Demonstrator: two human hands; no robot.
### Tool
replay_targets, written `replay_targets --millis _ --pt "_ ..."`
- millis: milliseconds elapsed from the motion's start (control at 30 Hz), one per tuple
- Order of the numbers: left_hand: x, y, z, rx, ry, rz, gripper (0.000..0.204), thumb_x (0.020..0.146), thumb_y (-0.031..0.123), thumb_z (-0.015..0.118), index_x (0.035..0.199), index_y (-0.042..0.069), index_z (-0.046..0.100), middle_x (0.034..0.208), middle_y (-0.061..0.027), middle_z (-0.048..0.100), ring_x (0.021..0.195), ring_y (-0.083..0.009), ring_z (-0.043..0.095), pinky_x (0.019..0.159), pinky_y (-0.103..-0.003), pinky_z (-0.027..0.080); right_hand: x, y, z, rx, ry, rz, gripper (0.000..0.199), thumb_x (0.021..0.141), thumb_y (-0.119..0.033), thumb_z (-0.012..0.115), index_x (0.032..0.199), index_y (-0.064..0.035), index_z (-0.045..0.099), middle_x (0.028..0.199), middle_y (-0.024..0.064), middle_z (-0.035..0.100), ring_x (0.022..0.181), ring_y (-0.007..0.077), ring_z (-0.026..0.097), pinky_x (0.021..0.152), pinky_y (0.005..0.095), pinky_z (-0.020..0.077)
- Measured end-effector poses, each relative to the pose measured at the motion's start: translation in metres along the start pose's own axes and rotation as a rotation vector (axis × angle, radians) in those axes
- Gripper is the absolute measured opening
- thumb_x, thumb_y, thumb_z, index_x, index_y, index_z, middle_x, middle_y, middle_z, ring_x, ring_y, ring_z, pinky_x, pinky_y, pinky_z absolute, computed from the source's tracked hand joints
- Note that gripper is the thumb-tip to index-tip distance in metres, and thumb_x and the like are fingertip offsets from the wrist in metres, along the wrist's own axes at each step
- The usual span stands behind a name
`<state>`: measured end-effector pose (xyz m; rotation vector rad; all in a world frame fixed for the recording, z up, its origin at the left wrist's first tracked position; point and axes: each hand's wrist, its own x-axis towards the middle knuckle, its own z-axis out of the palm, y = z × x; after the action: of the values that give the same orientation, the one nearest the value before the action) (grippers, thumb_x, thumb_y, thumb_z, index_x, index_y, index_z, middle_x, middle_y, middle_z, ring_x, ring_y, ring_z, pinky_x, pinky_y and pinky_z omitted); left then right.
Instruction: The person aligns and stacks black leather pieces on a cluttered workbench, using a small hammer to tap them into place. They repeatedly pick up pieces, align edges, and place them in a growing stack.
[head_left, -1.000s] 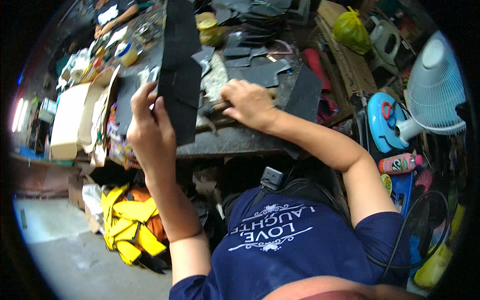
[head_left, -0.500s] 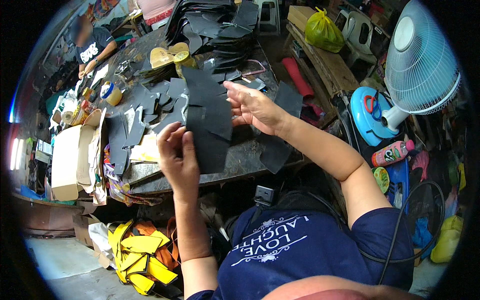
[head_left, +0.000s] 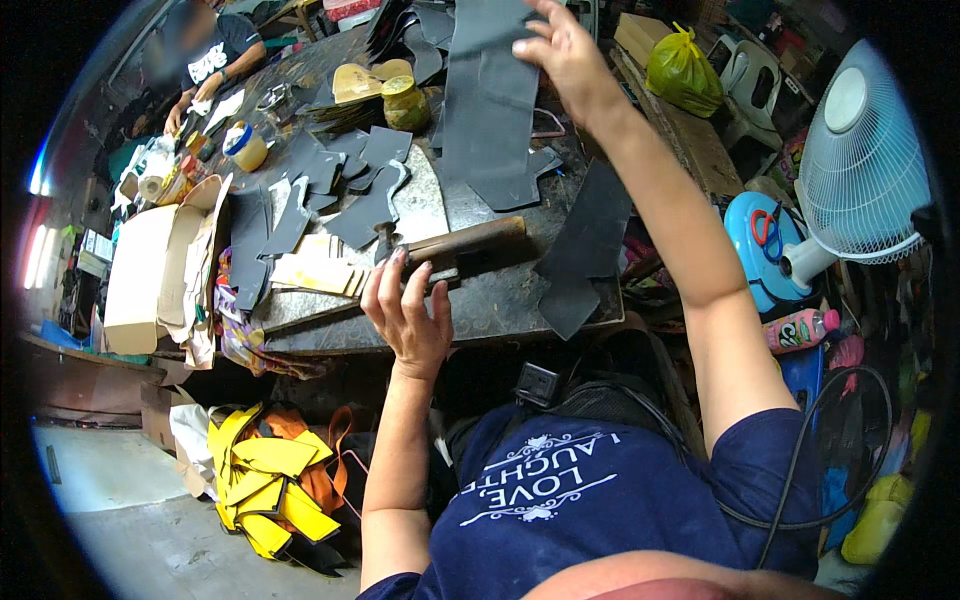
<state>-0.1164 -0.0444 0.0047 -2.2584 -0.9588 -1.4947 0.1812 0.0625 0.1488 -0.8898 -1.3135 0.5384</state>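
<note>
My right hand (head_left: 572,62) is stretched far over the table with its fingers apart, at the right edge of a long black sheet (head_left: 488,110). Its fingertips overlap the sheet; whether they touch it I cannot tell. My left hand (head_left: 408,315) is at the near table edge, fingers slightly bent and spread, holding nothing visible. Just beyond its fingertips lies a hammer (head_left: 470,240) with a wooden handle. Left of that, yellowish strips (head_left: 315,275) and several black cut pieces (head_left: 350,205) lie on and around a pale slab (head_left: 428,195).
Black pieces (head_left: 590,240) overhang the table's right side. A glue-stained jar (head_left: 404,104) and a white-lidded jar (head_left: 245,147) stand farther back. A cardboard box (head_left: 145,280) sits left. A fan (head_left: 860,150) stands right. Another person (head_left: 215,60) works at far left.
The black piece that was between my hands is no longer there. My right hand has moved far forward; my left has shifted slightly right and nearer. The hammer now shows.
</note>
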Motion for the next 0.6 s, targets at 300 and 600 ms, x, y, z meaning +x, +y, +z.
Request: replay_targets --millis 300,600 --pt "0.003 -0.002 0.002 0.008 -0.071 -0.107 0.039 0.087 0.017 0.069 0.123 0.01 0.056 0.135 -0.0144 0.052 0.125 -0.0369 0.045 0.105 -0.048 0.036 0.103 0.095 -0.03 -1.05 0.255 0.046 0.075 0.083 -0.019 0.07 0.149 -0.0186 0.034 0.123 0.0233 0.059 0.107 0.0396 0.063 0.09 0.0467 0.0532" --pt "0.007 -0.002 0.0 -0.003 -0.148 -0.157 0.027 0.082 0.014 0.07 0.108 0.008 0.065 0.131 -0.0148 0.055 0.125 -0.0374 0.045 0.106 -0.047 0.035 0.05 0.113 -0.021 -1.105 -0.135 0.253 0.069 0.088 -0.033 0.065 0.151 -0.0209 0.039 0.128 0.0281 0.059 0.118 0.044 0.058 0.1 0.05 0.0476"
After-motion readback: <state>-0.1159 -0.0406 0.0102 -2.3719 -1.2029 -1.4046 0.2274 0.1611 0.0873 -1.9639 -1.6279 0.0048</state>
